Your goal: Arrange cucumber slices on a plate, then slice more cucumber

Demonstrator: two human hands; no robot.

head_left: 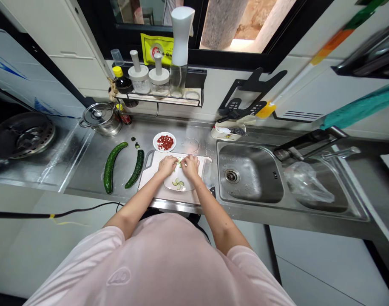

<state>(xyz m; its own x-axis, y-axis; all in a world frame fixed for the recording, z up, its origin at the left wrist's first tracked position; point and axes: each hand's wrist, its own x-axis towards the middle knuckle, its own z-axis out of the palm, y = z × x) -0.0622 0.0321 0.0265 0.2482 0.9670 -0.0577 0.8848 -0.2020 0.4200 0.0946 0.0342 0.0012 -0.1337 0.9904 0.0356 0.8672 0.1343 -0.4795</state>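
Note:
Fingertips together, my left hand [167, 166] and my right hand [190, 166] pinch thin green-edged cucumber slices [179, 162] between them; how many is too small to tell. Both hands are over the far part of a white plate [185, 177] that rests on a pale cutting board [152, 166]. Nearer to me on the plate, several cucumber slices [178, 184] overlap in a curved fan. A knife's dark handle [212, 192] shows at the board's right side. Left of the board lie a cut cucumber [136, 169] and a whole, longer cucumber [114, 166].
A small white dish of chopped red pieces [165, 142] stands behind the board. Cucumber end pieces [137, 145] lie nearby. At back left is a lidded steel pot [101, 119]; right is a steel sink [250, 170]. Above hangs a condiment rack [178, 97].

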